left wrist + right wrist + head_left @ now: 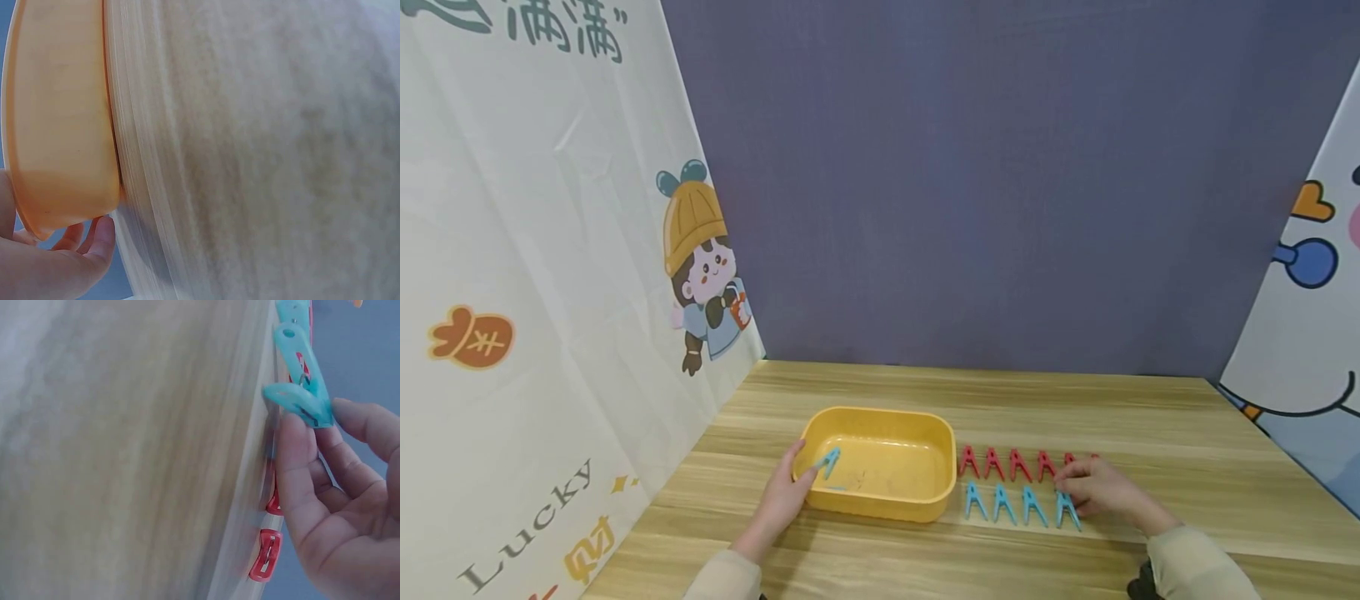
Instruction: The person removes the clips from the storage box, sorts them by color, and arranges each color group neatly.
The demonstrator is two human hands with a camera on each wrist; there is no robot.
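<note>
My left hand (782,500) grips the left end of a yellow plastic tub (887,507), thumb over the rim and fingers against the outer wall, as the left wrist view shows. Inside the tub lie a light-blue clothespin (830,460) and a sliver of another blue piece, partly hidden by the front wall. Over on the right, my right hand (1105,490) pinches a light-blue clothespin (304,375) by its end. That clothespin is the rightmost of a row of blue ones (1002,504) on the table.
Behind the blue row runs a line of red clothespins (1017,464), its right end partly covered by my right hand. The wood-grain table (1000,567) meets a dark blue-grey panel (985,208) at the back. Printed white sheets (550,250) flank both sides.
</note>
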